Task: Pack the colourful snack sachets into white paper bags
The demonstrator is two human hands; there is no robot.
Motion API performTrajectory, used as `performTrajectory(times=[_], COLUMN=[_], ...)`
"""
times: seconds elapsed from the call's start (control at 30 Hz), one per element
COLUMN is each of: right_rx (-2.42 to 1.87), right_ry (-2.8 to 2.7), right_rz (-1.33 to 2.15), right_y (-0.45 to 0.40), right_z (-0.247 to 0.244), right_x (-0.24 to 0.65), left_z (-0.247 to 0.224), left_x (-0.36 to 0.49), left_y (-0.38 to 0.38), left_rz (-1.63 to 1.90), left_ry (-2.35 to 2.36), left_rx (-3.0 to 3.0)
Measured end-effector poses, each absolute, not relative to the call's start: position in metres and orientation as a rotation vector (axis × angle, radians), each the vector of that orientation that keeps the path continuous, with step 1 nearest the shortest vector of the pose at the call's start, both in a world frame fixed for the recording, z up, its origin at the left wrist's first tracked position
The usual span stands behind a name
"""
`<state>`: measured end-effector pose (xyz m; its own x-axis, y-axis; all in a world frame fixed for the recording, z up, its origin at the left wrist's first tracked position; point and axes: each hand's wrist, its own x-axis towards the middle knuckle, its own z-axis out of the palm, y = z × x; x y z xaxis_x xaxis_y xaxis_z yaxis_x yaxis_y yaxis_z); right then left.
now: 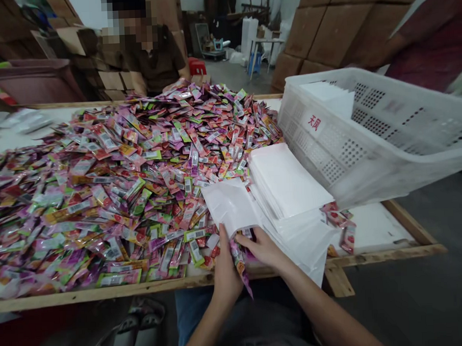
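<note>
A white bag (232, 206) lies at the near edge of the pile, its mouth towards me. My left hand (225, 267) is closed on the left side of that mouth. At the opening, my right hand (264, 248) is closed on a few small candy-coloured sachets (240, 267), which stick partly out of the bag; its fingertips are partly hidden. Around the bag spreads a large heap of pink, purple and green sachets (139, 167). Just right of the bag lies a stack of white bags (288, 178), with more fanned out beneath it.
A white perforated plastic basket (329, 143) stands tilted at the right, with white bags (331, 98) inside. The table's wooden rim (106, 294) runs along the front. Across the table a person (157, 59) sits behind the heap; another person's sleeve (435, 26) shows at the right.
</note>
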<state>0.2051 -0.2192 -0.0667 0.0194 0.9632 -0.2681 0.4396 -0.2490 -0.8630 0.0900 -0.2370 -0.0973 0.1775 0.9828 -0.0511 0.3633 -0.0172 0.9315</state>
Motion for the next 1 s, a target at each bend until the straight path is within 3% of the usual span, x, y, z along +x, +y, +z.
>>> performTrajectory(times=[0.27,0.47,0.63,1.0], right_rx=[-1.588,-1.314,-1.141,-1.097], right_ry=[-1.719,-2.032,-1.921,-1.709], right_rz=[0.319,0.361,0.427,0.175], right_y=[-0.260,-0.282,-0.261,-0.243], right_z=[-0.084,-0.065,-0.084,-0.100], right_x=[0.217,0.213,0.216,0.233], left_z=[-0.078,-0.093,-0.100,-0.098], left_x=[0.098,0.094,0.092,0.100], left_y=[-0.233,-0.233,-0.231,-0.225], left_rz=[0.777,0.874,1.007,1.215], left_ry=[1.355,1.333,1.296,1.276], left_rx=[1.452,1.379,1.369,0.895])
